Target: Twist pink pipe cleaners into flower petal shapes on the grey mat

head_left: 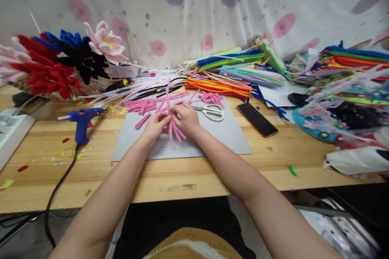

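Between my two hands, over the grey cutting mat [225,139], is a small bunch of pink pipe cleaners [175,132]. One stem stands up past my fingers and several ends fan out below them. My left hand [158,124] pinches the bunch from the left. On the other side, my right hand [186,118] has its fingers closed on the same bunch, their tips partly hidden. More pink pipe cleaner pieces [142,106] lie on the mat just behind my left hand. Curled pink pieces [211,97] and white-handled scissors [213,112] lie behind and right of my right hand.
A blue glue gun [81,123] stands at the left with its cord over the table edge. Fuzzy flowers [51,75] fill the back left. Orange pipe cleaners [217,88] and other coloured bundles line the back. A phone [257,119] lies right of the mat, near plastic-wrapped supplies [343,117].
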### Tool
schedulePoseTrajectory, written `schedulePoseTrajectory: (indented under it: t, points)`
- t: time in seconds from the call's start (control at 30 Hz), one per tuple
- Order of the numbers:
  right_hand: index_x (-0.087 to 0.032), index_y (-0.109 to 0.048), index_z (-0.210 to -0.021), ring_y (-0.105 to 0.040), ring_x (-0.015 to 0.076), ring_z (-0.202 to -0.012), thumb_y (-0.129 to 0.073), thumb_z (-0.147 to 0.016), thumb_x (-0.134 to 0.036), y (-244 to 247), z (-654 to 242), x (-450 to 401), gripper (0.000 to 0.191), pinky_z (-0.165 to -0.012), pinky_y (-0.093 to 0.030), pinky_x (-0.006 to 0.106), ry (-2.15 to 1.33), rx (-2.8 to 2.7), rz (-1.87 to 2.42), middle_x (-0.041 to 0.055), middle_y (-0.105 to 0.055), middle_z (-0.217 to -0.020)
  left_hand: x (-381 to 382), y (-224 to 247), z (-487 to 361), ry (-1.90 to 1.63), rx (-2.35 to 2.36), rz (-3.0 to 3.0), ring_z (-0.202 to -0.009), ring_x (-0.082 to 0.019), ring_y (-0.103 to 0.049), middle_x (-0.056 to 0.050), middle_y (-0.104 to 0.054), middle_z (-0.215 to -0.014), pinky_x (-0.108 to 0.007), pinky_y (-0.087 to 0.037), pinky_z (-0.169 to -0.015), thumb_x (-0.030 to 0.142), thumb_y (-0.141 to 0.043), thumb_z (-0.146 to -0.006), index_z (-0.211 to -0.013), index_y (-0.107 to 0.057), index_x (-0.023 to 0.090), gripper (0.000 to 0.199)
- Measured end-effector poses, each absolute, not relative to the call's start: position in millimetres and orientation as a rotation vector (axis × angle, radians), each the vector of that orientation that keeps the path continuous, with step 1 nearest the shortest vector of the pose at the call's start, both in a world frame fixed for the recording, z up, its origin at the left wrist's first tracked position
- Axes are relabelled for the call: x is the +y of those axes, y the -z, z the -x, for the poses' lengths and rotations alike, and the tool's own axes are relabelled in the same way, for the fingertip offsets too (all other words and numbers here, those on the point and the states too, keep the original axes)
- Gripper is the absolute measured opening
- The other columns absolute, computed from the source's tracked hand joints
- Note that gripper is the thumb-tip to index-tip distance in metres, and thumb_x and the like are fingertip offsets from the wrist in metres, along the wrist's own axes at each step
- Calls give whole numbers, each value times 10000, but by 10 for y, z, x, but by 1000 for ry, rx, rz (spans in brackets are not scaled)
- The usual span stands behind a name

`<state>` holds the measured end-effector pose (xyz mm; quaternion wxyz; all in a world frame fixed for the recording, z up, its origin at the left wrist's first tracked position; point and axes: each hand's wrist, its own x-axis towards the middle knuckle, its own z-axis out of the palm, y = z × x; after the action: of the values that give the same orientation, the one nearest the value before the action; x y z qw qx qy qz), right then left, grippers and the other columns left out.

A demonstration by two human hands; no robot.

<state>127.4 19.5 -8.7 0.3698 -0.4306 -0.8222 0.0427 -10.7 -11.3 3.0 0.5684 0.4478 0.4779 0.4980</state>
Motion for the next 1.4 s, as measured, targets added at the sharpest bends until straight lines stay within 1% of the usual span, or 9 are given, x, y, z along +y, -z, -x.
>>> schedulePoseTrajectory:
  t: [0.13, 0.37, 0.5, 0.7, 0.87, 1.0, 1.1, 1.27, 1.4]
  points:
    - [-178, -641, -919, -491, 191, -824, -474, -822, -215, 135, -1280, 223, 197, -778, -394, 308, -84, -2193, 943, 59, -667, -858, -72, 7, 137, -1268, 1125, -1041, -540, -81, -512, 26, -542, -608, -202, -452, -495, 411, -753, -522, -688, -539, 141, 382]
    - [-183, -672, -881, -508, 157, -742, -492, -817, -213, 109, -1270, 206, 194, -783, -403, 306, -202, -2177, 829, 53, -665, -796, -34, 5, 170, -1461, 1175, -1033, -569, -77, -510, 40, -527, -638, -185, -444, -495, 352, -738, -574, -688, -501, 167, 321]
    - [-178, -681, -844, -497, 138, -679, -505, -795, -199, 80, -1259, 174, 184, -744, -401, 286, -325, -2121, 857, 42, -643, -722, -28, 2, 170, -1484, 1196, -1071, -589, -75, -511, 40, -520, -669, -176, -442, -487, 345, -725, -598, -698, -494, 172, 306]
    - [-152, -669, -835, -489, 103, -621, -516, -770, -221, 76, -1231, 143, 180, -637, -394, 239, -638, -1960, 937, 31, -632, -739, 17, 64, 196, -1504, 1228, -1161, -537, -76, -483, 46, -497, -612, -180, -414, -457, 347, -715, -611, -693, -473, 183, 303]
    - [-147, -642, -792, -474, 89, -590, -525, -757, -262, 108, -1218, 171, 167, -581, -367, 222, -844, -1871, 940, 9, -603, -705, 23, 87, 209, -1560, 1247, -1242, -543, -70, -487, 38, -521, -632, -194, -419, -521, 286, -696, -630, -711, -489, 180, 246]
    - [-153, -599, -799, -419, 85, -565, -517, -759, -329, 110, -1193, 174, 198, -559, -330, 221, -951, -1851, 967, -25, -516, -638, 9, 84, 200, -1615, 1363, -1431, -595, -82, -510, 20, -548, -671, -212, -421, -585, 230, -652, -664, -732, -511, 172, 166]
    - [-167, -552, -885, -400, 87, -575, -535, -735, -362, 90, -1148, 143, 246, -565, -329, 219, -994, -1911, 980, -48, -460, -644, 0, 84, 185, -1631, 1481, -1504, -627, -97, -533, 8, -562, -694, -224, -426, -601, 225, -644, -670, -759, -520, 172, 162]
    - [-180, -496, -893, -453, 103, -681, -585, -655, -281, 92, -1063, 92, 273, -642, -368, 235, -878, -1981, 1081, -31, -518, -784, -7, 68, 140, -1666, 1433, -1369, -597, -97, -561, 15, -567, -673, -218, -447, -576, 217, -685, -617, -799, -505, 170, 261]
    - [-188, -496, -835, -483, 97, -638, -514, -746, -284, 144, -1027, 116, 133, -624, -384, 233, -953, -1857, 1140, -37, -541, -722, -1, 24, 134, -1637, 1333, -1197, -598, -109, -588, 14, -592, -654, -228, -477, -570, 227, -691, -594, -792, -521, 164, 269]
